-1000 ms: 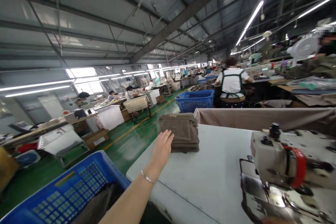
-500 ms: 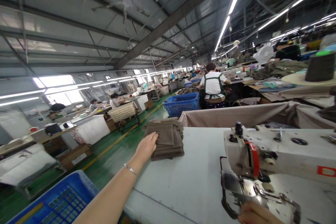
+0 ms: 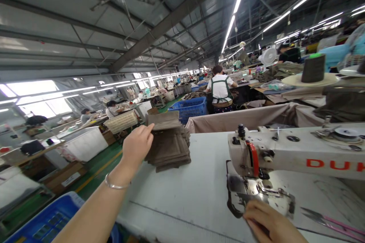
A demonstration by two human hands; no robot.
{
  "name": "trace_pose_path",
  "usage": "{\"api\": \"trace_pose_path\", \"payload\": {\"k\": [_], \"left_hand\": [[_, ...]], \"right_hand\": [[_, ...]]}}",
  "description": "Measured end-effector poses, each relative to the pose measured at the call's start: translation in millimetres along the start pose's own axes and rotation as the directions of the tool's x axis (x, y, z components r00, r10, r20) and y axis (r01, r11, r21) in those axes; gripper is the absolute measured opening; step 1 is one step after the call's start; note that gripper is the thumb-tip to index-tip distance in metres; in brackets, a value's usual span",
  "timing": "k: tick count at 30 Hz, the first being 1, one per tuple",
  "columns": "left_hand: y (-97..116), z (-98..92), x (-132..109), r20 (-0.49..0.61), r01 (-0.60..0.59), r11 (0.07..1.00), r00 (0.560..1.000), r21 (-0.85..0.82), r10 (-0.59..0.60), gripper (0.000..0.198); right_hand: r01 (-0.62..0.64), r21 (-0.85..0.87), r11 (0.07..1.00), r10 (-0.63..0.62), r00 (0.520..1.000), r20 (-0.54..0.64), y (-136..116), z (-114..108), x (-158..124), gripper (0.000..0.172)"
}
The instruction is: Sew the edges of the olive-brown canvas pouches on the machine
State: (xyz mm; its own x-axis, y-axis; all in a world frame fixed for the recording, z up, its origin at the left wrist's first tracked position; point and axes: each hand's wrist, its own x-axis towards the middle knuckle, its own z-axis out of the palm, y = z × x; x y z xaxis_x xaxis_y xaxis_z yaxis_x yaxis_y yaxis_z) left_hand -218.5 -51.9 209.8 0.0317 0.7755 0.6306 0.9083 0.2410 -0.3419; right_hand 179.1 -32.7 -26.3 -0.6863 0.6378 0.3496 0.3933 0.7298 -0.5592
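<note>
My left hand [image 3: 138,144], with a silver bangle on its wrist, pinches the near edge of a brown fabric piece [image 3: 165,120]. That piece is raised and tilted over a stack of similar brown pieces [image 3: 171,150] on the white sewing table [image 3: 199,190]. My right hand [image 3: 268,218] is beside the presser foot area of a white sewing machine [image 3: 279,152]. Its fingers are curled together, and what they hold, if anything, is hidden. Pink-handled scissors [image 3: 332,222] lie to the right of that hand.
A blue plastic basket [image 3: 68,201] stands on the floor at lower left. Beyond the table hangs a pinkish cloth bin [image 3: 242,119]. Another blue basket [image 3: 191,108] is beside a seated person [image 3: 221,89] in a white top. A thread cone [image 3: 313,68] stands at right.
My left hand has gone from resting on the stack to lifting the top fabric piece at its edge. The view has swung right, bringing the scissors into sight.
</note>
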Motion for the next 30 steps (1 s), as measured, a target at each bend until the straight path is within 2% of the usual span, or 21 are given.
{"api": "trace_pose_path", "payload": {"k": [2,4,5,7,8,11,14,17,19,22,24,26,28,30], "left_hand": [[28,-17.3,-26,0.005,-0.116,0.992,0.993,-0.044,0.117,0.039],[64,-23.5,-65,0.033,-0.321,0.929,0.943,-0.186,0.332,0.037],[82,-22.3,-87,0.068,-0.380,0.877,0.907,-0.295,0.415,0.035],[114,-12.5,-128,0.169,-0.367,0.769,0.840,-0.524,0.516,0.033],[128,-4.8,-144,0.183,-0.327,0.735,0.835,-0.594,0.519,0.037],[158,22.5,-169,0.238,-0.146,0.723,0.885,-0.675,0.401,0.040],[178,46.3,-159,0.326,0.036,0.748,0.913,-0.662,0.245,0.042],[191,63.6,-133,0.353,0.132,0.776,0.928,-0.616,0.122,0.048],[194,72.7,-117,0.366,0.167,0.779,0.927,-0.604,0.085,0.041],[195,79.6,-102,0.404,0.198,0.754,0.909,-0.626,0.097,0.016],[194,75.4,-101,0.436,0.218,0.719,0.890,-0.660,0.130,0.008],[193,62.3,-104,0.465,0.242,0.665,0.867,-0.706,0.178,0.012],[192,41.8,-109,0.484,0.264,0.598,0.841,-0.757,0.241,0.010],[192,17.6,-115,0.496,0.314,0.484,0.810,-0.817,0.312,0.017]], "right_hand": [[-0.017,0.016,1.000,0.017,1.000,-0.008,-5,-3,-1,0.024],[-0.034,0.037,0.999,0.034,0.999,-0.002,-11,-7,-1,0.025],[-0.044,0.049,0.998,0.044,0.999,0.003,-14,-10,0,0.026],[-0.063,0.066,0.996,0.063,0.998,0.003,-19,-15,1,0.029],[-0.070,0.066,0.995,0.070,0.998,-0.005,-22,-16,2,0.030],[-0.078,0.028,0.997,0.079,0.996,-0.039,-27,-16,3,0.025],[-0.116,-0.029,0.993,0.113,0.991,-0.065,-32,-10,3,0.014],[-0.171,-0.031,0.985,0.166,0.979,-0.114,-38,-5,4,0.011],[-0.197,0.001,0.980,0.195,0.970,-0.144,-40,-3,4,0.009],[-0.245,0.035,0.969,0.247,0.952,-0.182,-41,-1,1,0.009],[-0.282,0.056,0.958,0.287,0.932,-0.223,-41,0,-1,0.004],[-0.282,0.092,0.955,0.297,0.917,-0.267,-43,0,-4,0.015],[-0.243,0.139,0.960,0.273,0.919,-0.283,-50,-2,-5,0.023],[-0.203,0.195,0.960,0.251,0.930,-0.267,-60,-7,-5,0.014]]}}
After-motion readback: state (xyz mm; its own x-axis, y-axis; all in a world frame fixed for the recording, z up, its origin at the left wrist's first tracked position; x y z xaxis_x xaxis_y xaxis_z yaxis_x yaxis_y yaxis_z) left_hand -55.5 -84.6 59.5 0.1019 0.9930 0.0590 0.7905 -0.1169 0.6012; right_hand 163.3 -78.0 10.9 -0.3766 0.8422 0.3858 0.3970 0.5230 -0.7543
